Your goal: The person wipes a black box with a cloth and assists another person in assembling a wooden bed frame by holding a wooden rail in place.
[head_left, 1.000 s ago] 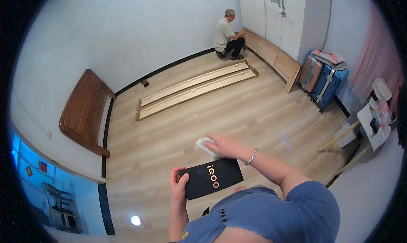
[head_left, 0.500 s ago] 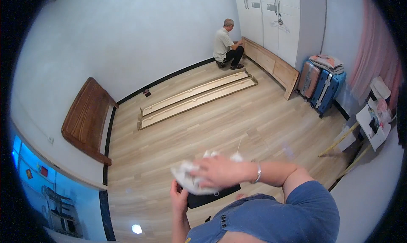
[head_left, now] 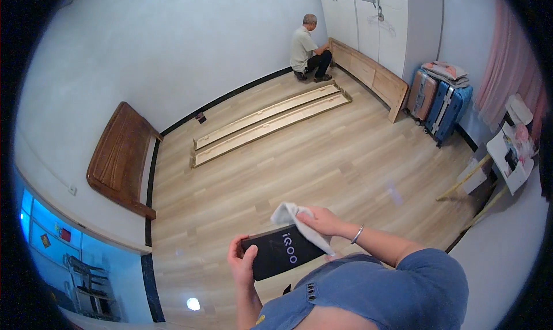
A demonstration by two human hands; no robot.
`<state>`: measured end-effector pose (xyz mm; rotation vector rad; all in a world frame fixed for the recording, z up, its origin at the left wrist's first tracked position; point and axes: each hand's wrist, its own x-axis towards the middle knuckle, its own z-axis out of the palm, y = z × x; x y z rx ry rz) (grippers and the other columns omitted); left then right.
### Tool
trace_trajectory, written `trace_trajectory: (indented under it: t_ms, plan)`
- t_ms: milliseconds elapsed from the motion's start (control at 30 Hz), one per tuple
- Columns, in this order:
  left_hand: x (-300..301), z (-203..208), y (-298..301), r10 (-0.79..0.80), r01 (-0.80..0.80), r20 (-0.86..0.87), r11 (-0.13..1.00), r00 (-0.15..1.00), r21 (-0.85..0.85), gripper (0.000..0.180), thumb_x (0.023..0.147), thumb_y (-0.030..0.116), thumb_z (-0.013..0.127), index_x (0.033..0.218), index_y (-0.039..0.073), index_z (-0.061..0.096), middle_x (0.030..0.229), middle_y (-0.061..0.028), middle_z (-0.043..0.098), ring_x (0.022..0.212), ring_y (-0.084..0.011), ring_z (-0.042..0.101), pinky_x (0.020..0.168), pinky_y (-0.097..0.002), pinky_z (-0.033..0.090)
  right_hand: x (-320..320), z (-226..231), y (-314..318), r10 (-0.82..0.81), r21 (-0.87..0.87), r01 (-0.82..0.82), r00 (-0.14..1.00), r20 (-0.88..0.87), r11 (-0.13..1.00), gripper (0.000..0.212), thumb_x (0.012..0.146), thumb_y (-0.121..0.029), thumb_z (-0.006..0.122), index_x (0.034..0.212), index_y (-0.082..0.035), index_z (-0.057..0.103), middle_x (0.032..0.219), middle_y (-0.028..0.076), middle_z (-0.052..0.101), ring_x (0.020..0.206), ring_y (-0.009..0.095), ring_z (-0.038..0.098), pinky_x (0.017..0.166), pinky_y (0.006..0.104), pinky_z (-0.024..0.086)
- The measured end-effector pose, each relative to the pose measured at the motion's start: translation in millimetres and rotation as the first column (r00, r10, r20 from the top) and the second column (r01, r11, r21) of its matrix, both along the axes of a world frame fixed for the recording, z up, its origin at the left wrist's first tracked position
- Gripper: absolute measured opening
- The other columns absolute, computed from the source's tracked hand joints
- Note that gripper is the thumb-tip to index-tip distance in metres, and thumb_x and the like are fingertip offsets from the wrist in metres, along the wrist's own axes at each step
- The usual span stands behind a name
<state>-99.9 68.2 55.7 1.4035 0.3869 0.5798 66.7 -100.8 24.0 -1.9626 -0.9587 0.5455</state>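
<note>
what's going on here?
The person's left hand grips a flat black box by its left end. The right hand holds a white cloth over the box's right end. Across the room, another person crouches at one end of a light wood panel. Two long wooden rails lie on the floor.

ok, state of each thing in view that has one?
Black box, held in left hand, looks closed
White cloth, bunched in right hand, overlapping the box
Wardrobe doors, shut
Blue suitcase, upright, shut
Pink suitcase, upright, shut
Dark wooden panel, standing upright
Two pale rails, lying on floor, parallel
Pale board, standing on edge
Pink curtain, hanging down
</note>
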Motion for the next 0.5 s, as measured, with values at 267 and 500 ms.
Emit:
trace_trajectory:
  t_ms: [267,500]
  plan:
    - [9,0,-1,0.196,-0.191,0.116,0.98,0.974,-0.052,0.03,0.074,0.009,0.054,0.102,0.001,0.048,0.089,-0.0085,0.055,0.08,-0.0136,0.052,0.072,-0.0252,0.042,-15,-11,-4,-0.187,0.163,0.38,0.73,-0.658,0.91,0.048,0.089,-0.043,0.033,0.108,-0.001,0.047,0.09,0.007,0.056,0.083,0.013,0.052,0.074,0.0278,0.041]
    - [12,-21,-20,0.186,-0.201,0.144,0.975,0.972,0.098,0.029,0.072,0.011,0.06,0.096,0.003,0.046,0.101,-0.0134,0.05,0.088,-0.0169,0.05,0.075,-0.0284,0.043,1,-7,-1,0.037,0.359,0.605,0.478,-0.878,0.71,0.036,0.088,-0.034,0.041,0.108,-0.004,0.047,0.092,0.004,0.056,0.08,0.011,0.055,0.069,0.0246,0.045]
